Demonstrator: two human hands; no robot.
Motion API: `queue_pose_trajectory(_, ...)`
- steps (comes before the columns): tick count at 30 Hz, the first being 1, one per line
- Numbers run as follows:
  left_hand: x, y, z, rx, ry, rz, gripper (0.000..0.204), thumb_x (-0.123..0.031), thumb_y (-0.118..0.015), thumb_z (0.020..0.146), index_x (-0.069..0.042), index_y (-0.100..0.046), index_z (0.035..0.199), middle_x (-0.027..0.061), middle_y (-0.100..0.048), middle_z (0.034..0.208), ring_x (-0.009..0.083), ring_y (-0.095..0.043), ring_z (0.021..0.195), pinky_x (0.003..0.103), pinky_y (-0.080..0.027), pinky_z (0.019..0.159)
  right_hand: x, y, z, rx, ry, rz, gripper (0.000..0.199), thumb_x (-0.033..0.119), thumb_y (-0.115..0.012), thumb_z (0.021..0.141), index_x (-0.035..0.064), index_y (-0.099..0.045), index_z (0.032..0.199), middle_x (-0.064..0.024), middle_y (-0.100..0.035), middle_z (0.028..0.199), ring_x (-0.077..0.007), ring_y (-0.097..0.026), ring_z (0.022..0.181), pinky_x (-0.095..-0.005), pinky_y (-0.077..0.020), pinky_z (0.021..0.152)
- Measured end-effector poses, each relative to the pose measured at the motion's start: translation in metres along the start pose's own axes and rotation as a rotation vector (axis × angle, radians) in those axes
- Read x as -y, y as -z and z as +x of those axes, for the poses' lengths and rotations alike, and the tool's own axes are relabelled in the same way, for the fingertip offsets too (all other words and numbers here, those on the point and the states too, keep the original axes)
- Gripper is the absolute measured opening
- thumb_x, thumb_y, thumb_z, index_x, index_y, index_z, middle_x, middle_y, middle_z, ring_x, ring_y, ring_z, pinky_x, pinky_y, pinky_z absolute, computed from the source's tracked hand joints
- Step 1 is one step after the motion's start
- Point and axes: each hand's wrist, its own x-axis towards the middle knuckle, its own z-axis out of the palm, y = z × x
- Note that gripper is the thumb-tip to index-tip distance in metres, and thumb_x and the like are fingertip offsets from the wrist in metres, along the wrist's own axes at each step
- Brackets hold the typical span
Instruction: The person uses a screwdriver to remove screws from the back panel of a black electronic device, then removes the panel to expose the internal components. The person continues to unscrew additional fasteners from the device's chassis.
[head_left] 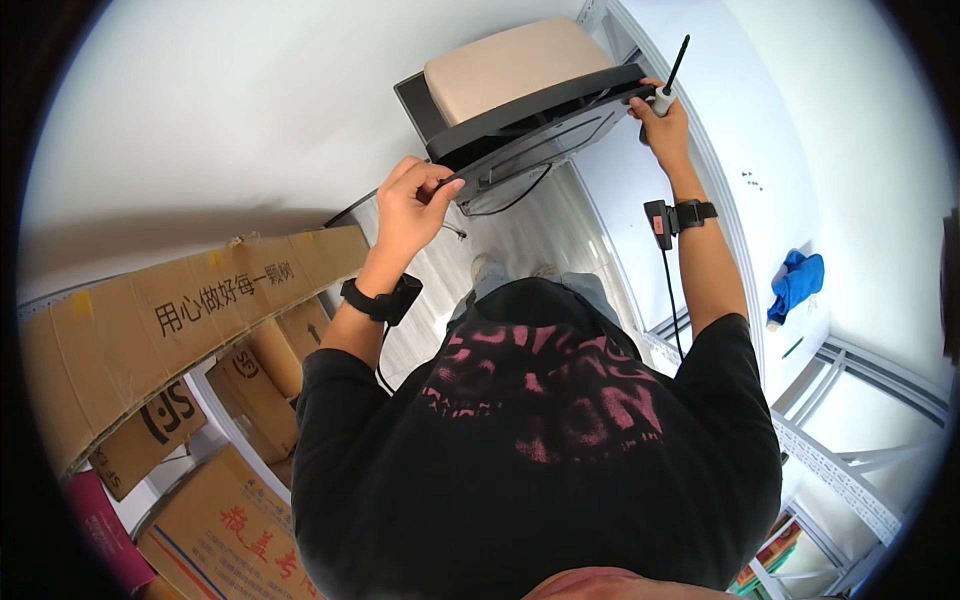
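Note:
A dark grey flat panel (535,125) with a beige box (510,65) resting on top is held out in front of me, above the floor. My left hand (412,205) grips the panel's near left corner. My right hand (662,118) grips its right edge and also holds a thin black-tipped tool (672,75) that sticks upward. Each wrist carries a black strap with a small device; a cable hangs from the right one (660,225). A thin dark cable loops beneath the panel.
Flattened and stacked cardboard boxes (180,320) fill metal shelving on my left. White metal shelving (850,380) stands on my right, with a blue cloth (797,283) lying on a shelf. Pale wood-look floor (520,240) and my shoes lie below.

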Motion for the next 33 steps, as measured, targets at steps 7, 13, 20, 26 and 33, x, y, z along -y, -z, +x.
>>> queue_pose_trajectory(7, -0.001, 0.003, -0.007, 0.038, -0.018, 0.029, 0.021, -0.004, -0.073, 0.074, -0.002, -0.060, 0.090, 0.0079, -0.058, 0.082, 0.0129, -0.056, 0.058, 0.024, -0.046, 0.050, 0.009, -0.005, -0.003, -0.022, 0.000, 0.039, 0.032, 0.006, -0.069, 0.079, 0.0056, -0.058, 0.110, -0.0030, -0.061, 0.080, -0.0106, -0.058, 0.070, -0.0242, -0.0469, 0.061)
queue_pose_trajectory(13, 0.032, -0.018, -0.031, -0.014, 0.123, -0.031, 0.019, -0.011, -0.069, 0.081, -0.001, -0.059, 0.094, 0.0113, -0.062, 0.078, 0.0174, -0.063, 0.065, 0.026, -0.049, 0.054, -0.006, 0.001, -0.008, -0.072, -0.035, -0.007, 0.035, 0.007, -0.069, 0.080, 0.0037, -0.056, 0.111, -0.0034, -0.062, 0.081, -0.0114, -0.060, 0.069, -0.0252, -0.0483, 0.063)
queue_pose_trajectory(20, 0.053, -0.038, -0.036, 0.112, 0.068, 0.301, 0.031, -0.028, -0.063, 0.085, 0.002, -0.065, 0.085, 0.0206, -0.064, 0.081, 0.0379, -0.061, 0.068, 0.041, -0.049, 0.061, -0.018, 0.000, -0.006, -0.068, 0.037, -0.011, 0.036, 0.012, -0.069, 0.080, 0.0036, -0.056, 0.112, -0.0046, -0.064, 0.084, -0.0122, -0.061, 0.076, -0.0254, -0.0469, 0.068)
queue_pose_trajectory(26, 0.058, -0.039, -0.039, 0.141, 0.091, 0.472, 0.031, -0.026, -0.060, 0.087, 0.004, -0.061, 0.079, 0.0235, -0.060, 0.075, 0.0417, -0.059, 0.071, 0.045, -0.047, 0.061, -0.017, -0.008, 0.001, -0.083, 0.084, 0.011, 0.035, 0.015, -0.071, 0.079, 0.0055, -0.057, 0.110, -0.0026, -0.063, 0.082, -0.0111, -0.060, 0.075, -0.0251, -0.0462, 0.068)
queue_pose_trajectory(33, 0.060, -0.047, -0.040, 0.058, 0.150, 0.454, 0.031, -0.027, -0.061, 0.087, 0.003, -0.061, 0.078, 0.0235, -0.059, 0.071, 0.0420, -0.058, 0.067, 0.045, -0.046, 0.059, -0.014, -0.010, -0.001, -0.081, 0.089, 0.032, 0.036, 0.018, -0.072, 0.079, 0.0047, -0.056, 0.108, -0.0024, -0.062, 0.081, -0.0101, -0.058, 0.075, -0.0244, -0.0459, 0.068)
